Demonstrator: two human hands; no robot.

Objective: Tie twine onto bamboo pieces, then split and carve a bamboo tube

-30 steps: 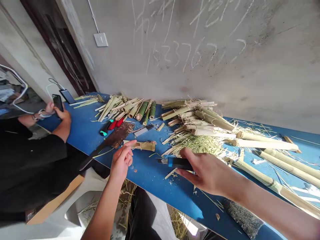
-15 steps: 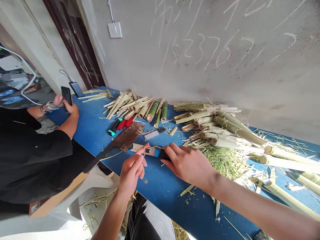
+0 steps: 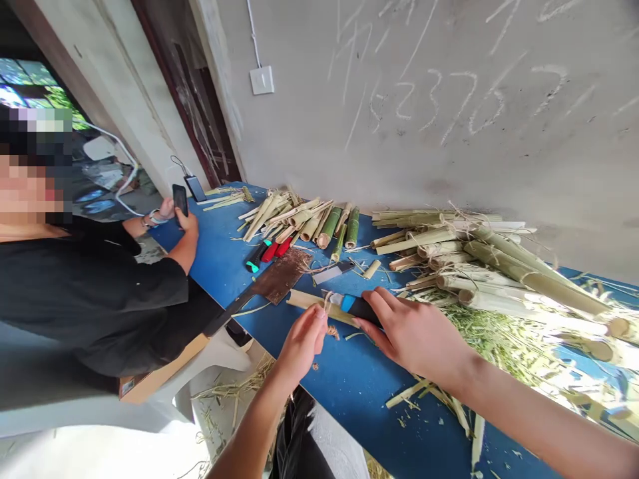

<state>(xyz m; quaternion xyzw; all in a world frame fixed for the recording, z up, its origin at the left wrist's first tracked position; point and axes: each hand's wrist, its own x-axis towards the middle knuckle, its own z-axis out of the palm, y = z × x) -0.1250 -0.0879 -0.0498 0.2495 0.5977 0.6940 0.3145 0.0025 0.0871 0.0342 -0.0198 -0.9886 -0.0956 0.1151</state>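
My right hand [image 3: 404,326] is closed around the black handle of a knife [image 3: 362,307] with a blue collar, its short metal blade pointing left. In a pinch, my left hand [image 3: 304,336] holds a thin strand of twine [image 3: 327,301] up against the blade end. Underneath lies a split bamboo piece [image 3: 302,299] on the blue table [image 3: 349,386]. A small brown curl of twine [image 3: 333,331] sits right beside my left fingertips. Just beyond, a rusty cleaver [image 3: 284,276] and a grey-bladed tool [image 3: 329,273] rest flat.
Bamboo pieces [image 3: 279,216] lie along the wall, and a larger bamboo heap [image 3: 449,249] is at right above green shavings [image 3: 469,332]. Red and black handles [image 3: 269,251] lie near the cleaver. At left sits a person [image 3: 100,286] holding a phone [image 3: 180,198].
The view has swung left, so the scene sits further right. My left fingers have closed into a pinch on the twine, and the knife's blade has come away from the bamboo piece's label-like patch.
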